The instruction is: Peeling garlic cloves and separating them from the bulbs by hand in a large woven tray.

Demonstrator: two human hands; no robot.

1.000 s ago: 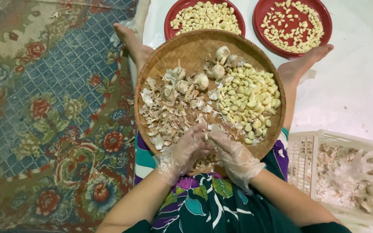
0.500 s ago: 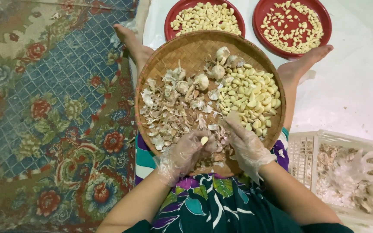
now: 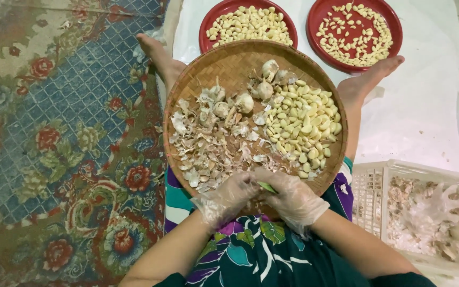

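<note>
While both gloved hands meet over the near rim of the round woven tray (image 3: 224, 64), a small green-handled tool (image 3: 266, 187), probably a knife, shows in the gap between them. It lies just beyond the curled fingers (image 3: 280, 186) of the right hand (image 3: 293, 199) and runs toward the fingertips of the left hand (image 3: 227, 196), which close in from the other side. Both hands wear thin clear plastic gloves, and both sets of fingers are bent inward and pinched together around something small; whether a garlic clove sits in that pinch I cannot tell, since the gloves and knuckles hide it.

On the tray, a heap of papery garlic skins (image 3: 203, 154) covers the left half, touching the left hand's fingertips. A pile of peeled cloves (image 3: 304, 125) fills the right half, and a few whole garlic bulbs (image 3: 264, 87) sit near the middle toward the far side. The tray rests on the person's lap, between their bare feet.

Beyond the tray stand two red bowls (image 3: 216, 21) of peeled cloves on a white cloth (image 3: 431, 106). A white plastic crate (image 3: 373, 180) with garlic scraps stands at the right, and a patterned carpet (image 3: 54, 133) spreads to the left
</note>
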